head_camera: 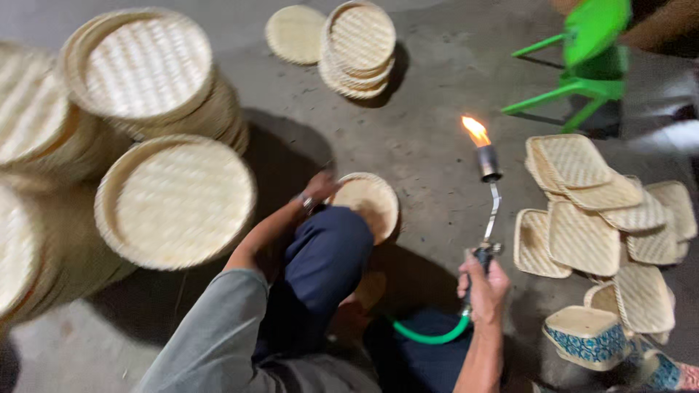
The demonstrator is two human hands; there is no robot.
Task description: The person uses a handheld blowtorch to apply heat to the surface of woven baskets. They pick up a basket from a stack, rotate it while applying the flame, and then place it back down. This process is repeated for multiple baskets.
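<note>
**Q:** Torch [486, 204] position and grip?

**A:** Held in my right hand [483, 285], fingers wrapped tight around the handle; the lit nozzle points up, right of the small round woven tray [369, 204]. A green hose [431, 335] trails from its base. I judge it rigid and moderately heavy; hold it low on the handle, well clear of the hot tip.

**Q:** And the tray?

**A:** My left hand [317, 191] pinches its near rim, on the floor [429, 131] beside my knee. I judge it light, stiff, slightly brittle, flammable. Stacked round trays [175, 200] lie left of it, square baskets [582, 236] right.
</note>
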